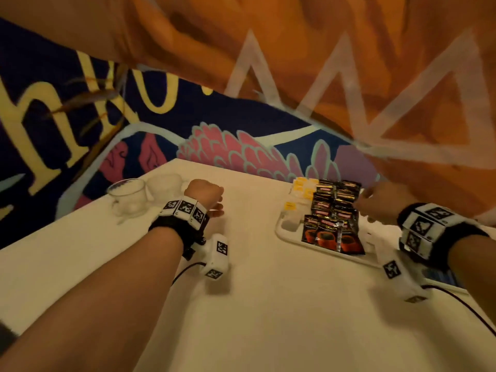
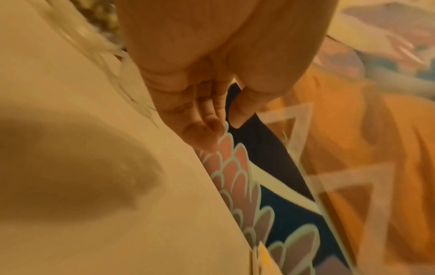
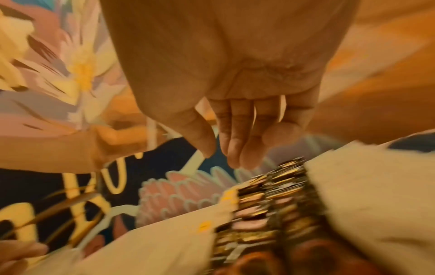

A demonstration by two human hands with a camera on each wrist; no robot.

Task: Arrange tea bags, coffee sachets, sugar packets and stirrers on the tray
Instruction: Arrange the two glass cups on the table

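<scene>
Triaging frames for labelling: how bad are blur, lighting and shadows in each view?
Head: warm dim light, wide-angle bending, right hand smeared, coffee sachets on the tray readable. Left wrist: soft overall, large dark shadow on the table, left hand fairly sharp. Right wrist: heavy motion blur, sachets streaked, fingers clearer.

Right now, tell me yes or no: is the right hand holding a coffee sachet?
No. In the right wrist view the right hand hangs above the coffee sachets with straight, empty fingers.
</scene>
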